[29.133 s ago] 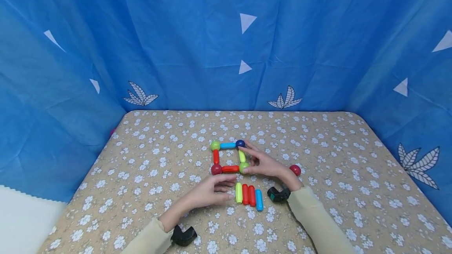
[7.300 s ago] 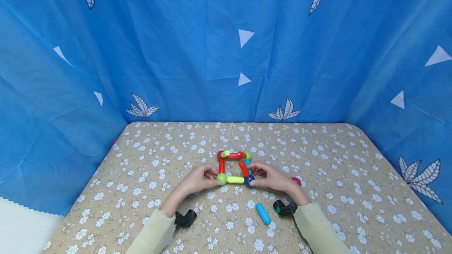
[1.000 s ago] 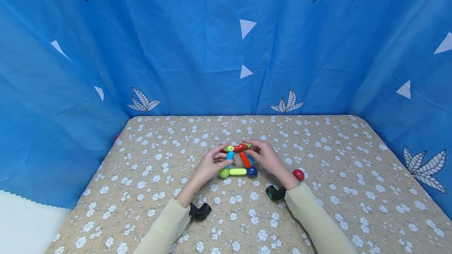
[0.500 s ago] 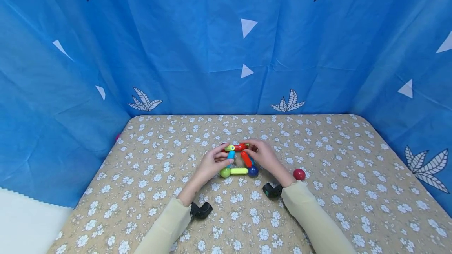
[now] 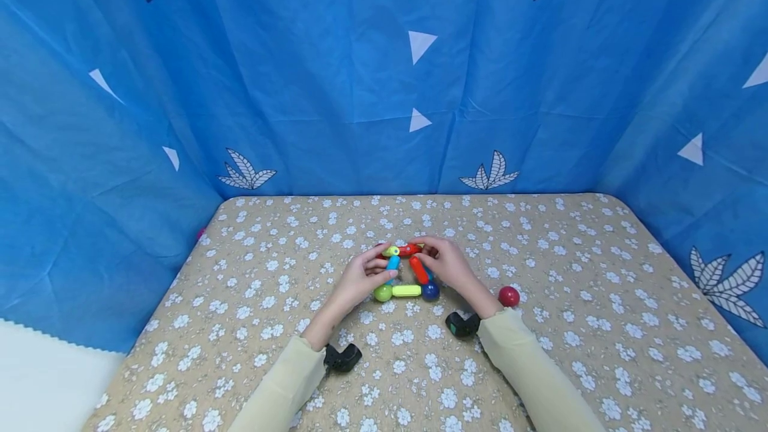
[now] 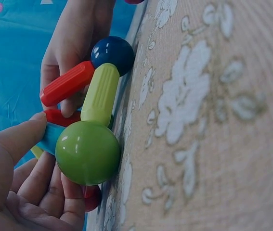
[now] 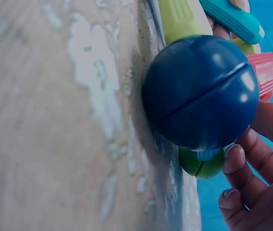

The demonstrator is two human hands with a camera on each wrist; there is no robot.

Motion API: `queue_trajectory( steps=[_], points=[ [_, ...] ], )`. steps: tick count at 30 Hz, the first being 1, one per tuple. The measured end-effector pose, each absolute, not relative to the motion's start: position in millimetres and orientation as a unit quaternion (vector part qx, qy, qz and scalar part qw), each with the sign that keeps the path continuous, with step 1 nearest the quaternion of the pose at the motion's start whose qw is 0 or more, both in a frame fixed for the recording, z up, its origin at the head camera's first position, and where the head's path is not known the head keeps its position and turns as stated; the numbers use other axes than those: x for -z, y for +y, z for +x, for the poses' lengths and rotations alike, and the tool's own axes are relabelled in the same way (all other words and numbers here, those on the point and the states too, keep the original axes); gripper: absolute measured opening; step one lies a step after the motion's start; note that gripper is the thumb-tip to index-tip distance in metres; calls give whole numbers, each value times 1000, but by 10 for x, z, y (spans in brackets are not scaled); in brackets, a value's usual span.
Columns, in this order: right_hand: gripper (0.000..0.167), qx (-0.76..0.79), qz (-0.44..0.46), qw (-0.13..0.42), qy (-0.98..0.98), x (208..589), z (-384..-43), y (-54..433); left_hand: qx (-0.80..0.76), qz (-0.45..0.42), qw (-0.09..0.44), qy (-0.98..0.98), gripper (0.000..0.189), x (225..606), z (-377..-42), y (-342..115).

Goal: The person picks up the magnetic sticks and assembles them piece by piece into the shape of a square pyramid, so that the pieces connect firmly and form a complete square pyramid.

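A low frame of magnetic sticks and balls stands on the table. Its near side is a yellow-green stick between a green ball and a dark blue ball. A light blue stick leans inward above the green ball; my left hand pinches it, thumb on its near side, index finger by the far yellow-green stick. My right hand pinches the red stick rising from the blue ball, index finger at the far red sticks. The far corner balls are mostly hidden by fingers.
A loose red ball lies right of the frame, beside my right wrist. Black wrist cameras sit low near the cloth. A flowered cloth covers the table, and a blue curtain hangs behind and at both sides.
Earlier the square lay flat with loose sticks in front; those sticks now lean up from its corners, the light blue one last. Over the last second the hands barely shift.
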State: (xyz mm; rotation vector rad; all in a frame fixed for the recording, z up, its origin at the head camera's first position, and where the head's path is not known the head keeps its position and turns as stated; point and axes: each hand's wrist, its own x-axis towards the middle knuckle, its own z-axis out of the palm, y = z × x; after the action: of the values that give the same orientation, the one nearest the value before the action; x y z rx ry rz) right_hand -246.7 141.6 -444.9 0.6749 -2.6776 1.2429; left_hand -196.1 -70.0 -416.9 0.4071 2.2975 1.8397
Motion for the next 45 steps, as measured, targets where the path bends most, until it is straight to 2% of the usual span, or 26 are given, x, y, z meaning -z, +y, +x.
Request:
queue_trajectory(
  steps=[8, 16, 19, 24, 30, 34, 38, 43, 45],
  points=[
    [27, -434, 185, 73, -879, 4266, -2367, 1586, -616, 128, 75, 774, 59, 4157, -1960, -759],
    [23, -403, 160, 85, -897, 4218, -2140, 2250, -620, 130, 85, 769, 59, 4233, -1980, -767],
    [27, -391, 171, 49, -903, 4265, -2072, 2541, -626, 126, 79, 766, 60, 4346, -2033, -770],
    [38, -413, 205, -58, -885, 4388, -1984, 2892, -624, 119, 75, 768, 62, 4492, -2105, -781],
    [30, -463, 211, -135, -850, 4458, -1962, 3016, -622, 123, 73, 770, 62, 4502, -2110, -777],
    [25, -459, 216, -157, -847, 4454, -1959, 3039, -622, 132, 80, 768, 60, 4369, -2055, -751],
    [26, -467, 192, -153, -849, 4453, -1938, 3018, -622, 136, 90, 766, 59, 4193, -1960, -729],
    [35, -585, 126, -132, -790, 4433, -1952, 2810, -626, 136, 97, 761, 59, 4192, -1953, -731],
    [32, -672, 108, -130, -721, 4432, -1980, 2688, -627, 135, 96, 761, 59, 4194, -1954, -728]
  ],
)
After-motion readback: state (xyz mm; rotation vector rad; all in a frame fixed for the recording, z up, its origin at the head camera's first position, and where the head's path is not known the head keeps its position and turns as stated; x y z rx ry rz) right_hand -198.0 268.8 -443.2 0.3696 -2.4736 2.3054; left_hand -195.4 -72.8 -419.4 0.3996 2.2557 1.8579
